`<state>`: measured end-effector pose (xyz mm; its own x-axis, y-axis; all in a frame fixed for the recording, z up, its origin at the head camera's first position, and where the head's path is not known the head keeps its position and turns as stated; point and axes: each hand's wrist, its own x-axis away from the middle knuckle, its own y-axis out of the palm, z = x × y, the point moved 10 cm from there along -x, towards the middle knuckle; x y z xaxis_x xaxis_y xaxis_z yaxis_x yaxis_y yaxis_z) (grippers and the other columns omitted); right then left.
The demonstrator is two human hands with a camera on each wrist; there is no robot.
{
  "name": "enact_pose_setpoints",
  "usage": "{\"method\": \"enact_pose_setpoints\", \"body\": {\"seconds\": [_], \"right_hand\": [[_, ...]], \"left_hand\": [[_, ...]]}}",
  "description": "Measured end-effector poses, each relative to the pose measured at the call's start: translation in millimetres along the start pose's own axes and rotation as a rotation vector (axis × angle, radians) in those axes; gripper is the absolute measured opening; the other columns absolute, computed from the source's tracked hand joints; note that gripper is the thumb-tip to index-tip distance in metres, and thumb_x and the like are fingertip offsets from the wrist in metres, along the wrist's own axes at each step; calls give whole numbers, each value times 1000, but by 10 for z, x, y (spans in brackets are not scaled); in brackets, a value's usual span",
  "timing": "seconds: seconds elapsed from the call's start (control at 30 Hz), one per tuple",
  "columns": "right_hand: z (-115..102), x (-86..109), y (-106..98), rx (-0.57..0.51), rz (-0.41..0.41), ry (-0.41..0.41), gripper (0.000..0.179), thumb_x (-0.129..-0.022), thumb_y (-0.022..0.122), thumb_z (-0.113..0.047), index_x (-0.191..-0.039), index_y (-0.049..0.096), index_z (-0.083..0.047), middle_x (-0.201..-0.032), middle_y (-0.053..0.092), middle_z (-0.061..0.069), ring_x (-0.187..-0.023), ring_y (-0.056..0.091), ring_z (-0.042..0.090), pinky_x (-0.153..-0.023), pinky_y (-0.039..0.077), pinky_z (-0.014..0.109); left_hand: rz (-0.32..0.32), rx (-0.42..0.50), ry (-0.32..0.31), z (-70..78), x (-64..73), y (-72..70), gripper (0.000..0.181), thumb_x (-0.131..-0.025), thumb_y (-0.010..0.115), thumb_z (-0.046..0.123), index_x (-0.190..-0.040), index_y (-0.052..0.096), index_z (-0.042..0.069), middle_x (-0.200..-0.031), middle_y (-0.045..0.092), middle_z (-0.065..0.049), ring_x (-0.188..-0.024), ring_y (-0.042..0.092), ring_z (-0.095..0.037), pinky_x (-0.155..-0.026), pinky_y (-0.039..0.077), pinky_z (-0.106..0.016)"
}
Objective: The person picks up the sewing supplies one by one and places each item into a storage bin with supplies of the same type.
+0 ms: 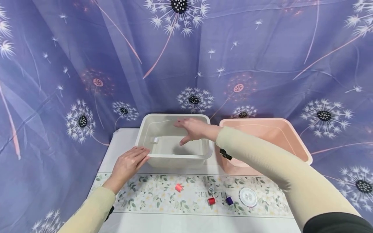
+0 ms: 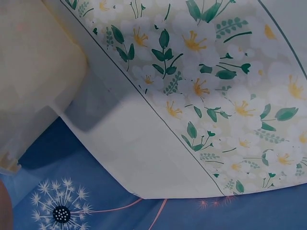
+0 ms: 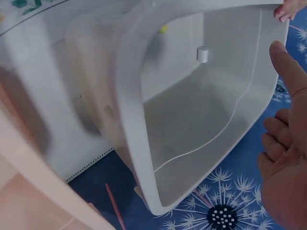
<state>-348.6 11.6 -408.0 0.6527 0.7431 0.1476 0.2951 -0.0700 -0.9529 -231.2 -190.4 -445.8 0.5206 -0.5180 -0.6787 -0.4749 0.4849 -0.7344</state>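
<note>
A light grey plastic bin [image 1: 175,161] stands at the back of the table. My left hand [image 1: 128,163] grips its front left rim, fingers over the edge; those fingertips [image 3: 284,12] also show in the right wrist view. Over the bin's inside reaches my right hand [image 1: 193,129], thumb and fingers spread with nothing between them. A small white cylinder [image 1: 155,139] lies in the bin's left part. In the right wrist view, a bit of something yellow [image 3: 164,28] peeks past the rim, mostly hidden.
To the right stands a pink bin [image 1: 297,142], partly behind my right sleeve. On the floral runner [image 1: 145,197] lie a coral thread spool [image 1: 179,187], a red spool [image 1: 211,201], a dark purple spool [image 1: 229,201], a small pale spool [image 1: 211,190] and a pin wheel [image 1: 248,197].
</note>
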Motion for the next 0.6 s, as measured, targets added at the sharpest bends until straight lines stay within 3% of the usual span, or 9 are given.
{"method": "enact_pose_setpoints", "body": {"seconds": [0.2, 0.4, 0.6], "right_hand": [[-89, 205, -61, -11, 69, -83, 92, -88, 88, -45, -158, 49, -1, -166, 42, 23, -153, 40, 47, -128, 35, 54], [-147, 382, -45, -32, 60, -81, 95, -87, 88, -47, -161, 47, -4, -169, 37, 20, -155, 35, 47, -129, 32, 55], [-239, 551, -41, -30, 90, -137, 93, -86, 89, -46, -158, 50, -1, -165, 43, 21, -154, 36, 47, -129, 30, 60]], "left_hand": [[4, -4, 0, 17, -13, -9, 67, -115, 39, 53, -116, 81, 1, -109, 81, -15, -101, 79, -36, -97, 62, -56], [6, -12, -3, 18, -16, -25, 67, -115, 38, 53, -116, 81, 1, -109, 81, -16, -101, 79, -36, -97, 62, -55], [10, -17, -1, 21, -6, -20, 67, -115, 39, 53, -116, 81, 1, -108, 81, -16, -100, 79, -36, -95, 63, -56]]}}
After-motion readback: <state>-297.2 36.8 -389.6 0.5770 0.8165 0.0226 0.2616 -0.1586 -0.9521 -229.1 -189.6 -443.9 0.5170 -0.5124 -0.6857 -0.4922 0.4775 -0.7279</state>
